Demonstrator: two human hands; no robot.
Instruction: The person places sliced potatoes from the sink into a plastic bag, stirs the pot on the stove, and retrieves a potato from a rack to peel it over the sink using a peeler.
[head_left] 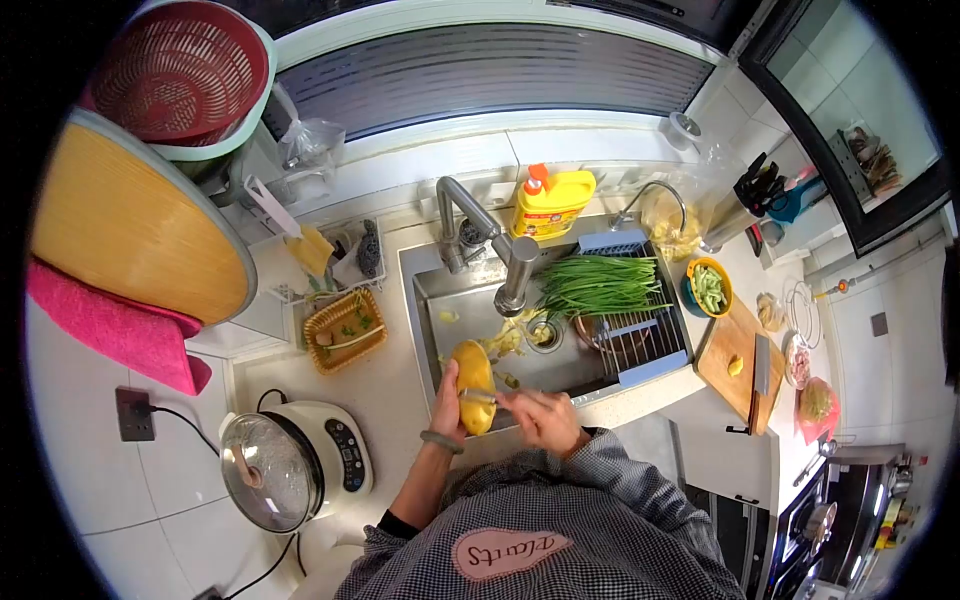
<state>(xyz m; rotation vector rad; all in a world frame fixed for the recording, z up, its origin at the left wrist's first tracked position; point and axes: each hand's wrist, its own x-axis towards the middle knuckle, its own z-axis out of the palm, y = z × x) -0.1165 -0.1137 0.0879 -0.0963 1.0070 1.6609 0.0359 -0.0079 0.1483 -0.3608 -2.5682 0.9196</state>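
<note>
My left hand (447, 405) holds a large yellow potato (474, 388) by its left side, over the front edge of the steel sink (430, 300). In my right hand (545, 418) is a peeler (478, 397), whose head lies across the lower part of the potato. Yellow peelings (515, 332) lie in the sink around the drain (543, 337). Green stalks (600, 285) rest on a rack (640, 345) at the sink's right side, with a bowl partly visible under it.
A grey faucet (515, 275) reaches over the sink, with a yellow detergent bottle (553, 203) behind. On the right are a cutting board (730, 350) with a knife (762, 368) and a bowl of green pieces (708, 288). On the left are a basket (345, 330) and an electric pot (345, 455).
</note>
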